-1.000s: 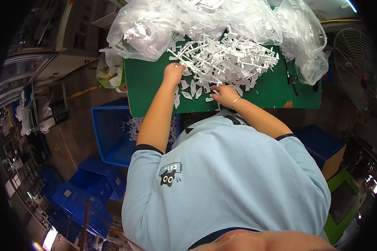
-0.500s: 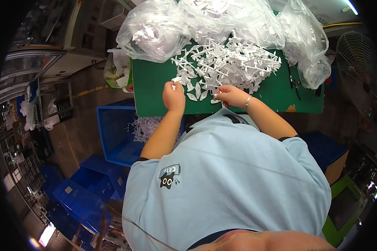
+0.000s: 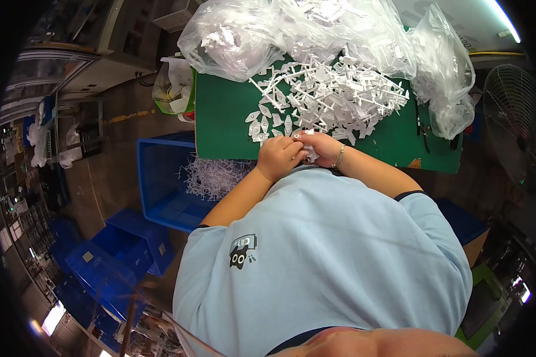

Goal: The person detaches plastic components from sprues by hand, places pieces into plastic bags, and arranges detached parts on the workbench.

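Observation:
My left hand (image 3: 278, 157) and my right hand (image 3: 323, 149) meet at the front edge of the green table (image 3: 220, 119). Small white plastic parts (image 3: 311, 156) show between them, with my right hand's fingers closed round them. The fingers of my left hand are pressed together against the same parts, and its fingertips are partly hidden. Beyond my hands lies a large heap of white plastic pieces (image 3: 345, 98). Several flat white parts (image 3: 264, 124) lie spread on the table to the left of the heap.
Clear plastic bags (image 3: 232, 44) of white pieces line the table's back. A dark tool (image 3: 424, 134) lies at the right. Below the left edge, a blue bin (image 3: 161, 190) holds thin white sprues (image 3: 211, 178). A fan (image 3: 509, 107) stands far right.
My left hand has moved from the flat parts at the left, toward me and right, to join my right hand. White parts now show between both hands. The view has shifted slightly.

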The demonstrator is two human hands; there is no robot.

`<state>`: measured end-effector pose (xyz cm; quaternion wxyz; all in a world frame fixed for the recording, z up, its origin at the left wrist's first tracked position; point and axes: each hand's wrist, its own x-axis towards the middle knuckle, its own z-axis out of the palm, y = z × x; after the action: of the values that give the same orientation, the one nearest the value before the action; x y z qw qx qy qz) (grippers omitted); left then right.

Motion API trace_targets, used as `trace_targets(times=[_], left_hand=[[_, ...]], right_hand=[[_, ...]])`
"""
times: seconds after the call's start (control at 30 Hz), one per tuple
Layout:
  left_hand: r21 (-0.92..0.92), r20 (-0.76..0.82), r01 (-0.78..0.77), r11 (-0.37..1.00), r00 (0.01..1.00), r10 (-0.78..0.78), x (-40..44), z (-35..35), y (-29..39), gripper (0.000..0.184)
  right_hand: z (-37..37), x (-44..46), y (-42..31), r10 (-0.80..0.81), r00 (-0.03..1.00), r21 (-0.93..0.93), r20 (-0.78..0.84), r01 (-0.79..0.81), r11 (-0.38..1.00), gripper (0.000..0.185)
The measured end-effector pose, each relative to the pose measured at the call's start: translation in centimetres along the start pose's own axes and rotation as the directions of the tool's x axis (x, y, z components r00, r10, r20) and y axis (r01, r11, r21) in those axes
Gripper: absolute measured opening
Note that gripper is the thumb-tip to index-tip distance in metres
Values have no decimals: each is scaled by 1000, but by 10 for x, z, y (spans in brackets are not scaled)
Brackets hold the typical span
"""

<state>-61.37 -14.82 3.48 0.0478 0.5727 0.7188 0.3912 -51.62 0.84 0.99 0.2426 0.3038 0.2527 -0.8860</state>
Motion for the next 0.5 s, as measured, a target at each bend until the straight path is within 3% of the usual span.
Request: trace_targets(times=[0.03, 0.1, 0.13, 0.17, 0.2, 0.23, 0.3, 0.4, 0.5], left_hand=[[1, -3, 1, 1000, 1000, -1, -3, 1, -4, 16], [33, -185, 270, 962, 948, -259, -13, 7, -13, 21], [30, -183, 271, 962, 948, -261, -15, 10, -19, 21], [159, -97, 503, 849, 864, -494, -13, 14, -29, 26], [304, -47, 678, 669, 712, -700, -10, 17, -37, 33], [303, -48, 678, 669, 712, -700, -8, 23, -45, 33], [416, 21, 723, 551, 598, -801, 1, 32, -55, 42], [463, 15, 717, 521, 582, -813, 21, 43, -59, 42], [463, 67, 747, 476, 506, -860, 34, 46, -66, 43]], right_hand=[[3, -5, -4, -46, 998, -40, -45, 45, 998, 16], [4, -11, -9, -116, 985, -104, -128, 103, 989, 9], [0, -12, -7, -115, 985, -102, -132, 102, 990, 9], [-3, -12, -5, -155, 974, -191, -166, 122, 974, 9], [-6, -13, -4, -199, 961, -281, -195, 140, 949, 10], [-6, -16, -4, -198, 963, -313, -183, 134, 940, 13], [-6, -17, -2, -179, 969, -310, -173, 119, 943, 14], [-7, -21, 2, -173, 971, -308, -168, 115, 944, 12], [-11, -22, 2, -122, 985, -204, -122, 96, 974, 24]])
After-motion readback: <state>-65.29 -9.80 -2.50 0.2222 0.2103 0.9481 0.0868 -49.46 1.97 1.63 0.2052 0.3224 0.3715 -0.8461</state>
